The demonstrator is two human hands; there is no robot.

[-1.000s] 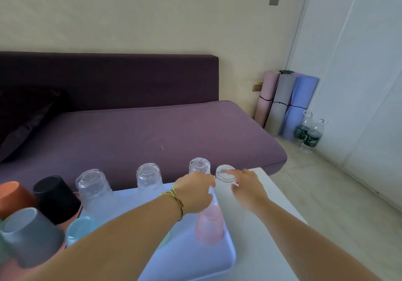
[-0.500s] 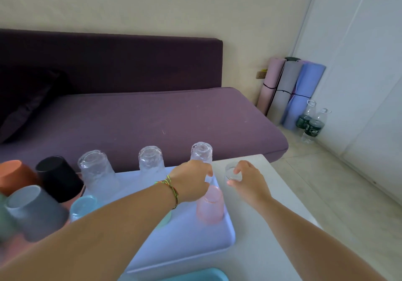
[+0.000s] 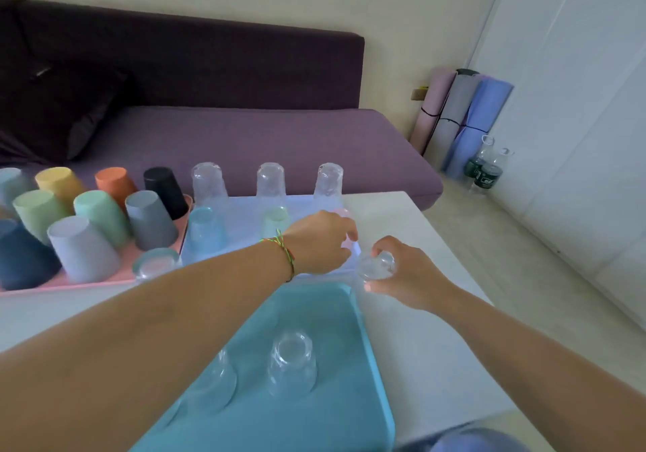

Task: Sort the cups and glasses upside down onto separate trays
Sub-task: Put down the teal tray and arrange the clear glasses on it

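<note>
So nearest, the teal plastic tray [image 3: 349, 399] already has clear glasses upside down. Just past its far corner the right hand [image 3: 409, 276] grips a small clear glass [image 3: 375, 267]; I'd guess it goes there next, rim down. Beyond, the left hand [image 3: 318, 241] curls around a pink tumbler [image 3: 344, 214] on the lilac tray [image 3: 241, 241].

You are seeing a teal tray [image 3: 349, 346] in front and a lavender tray [image 3: 241, 206] behind it, both carrying clear glasses. On the left, a pink tray [image 3: 70, 282] is showing cups in black [image 3: 165, 189], orange [image 3: 115, 182], yellow [image 3: 59, 180], grey [image 3: 151, 220], mint green [image 3: 101, 217] and dark blue [image 3: 24, 259]. Your left wrist is wearing a bracelet [image 3: 284, 254] in red, green and yellow threads. The sofa [image 3: 227, 137] is showing dark purple, the table [image 3: 419, 241] white.
</note>
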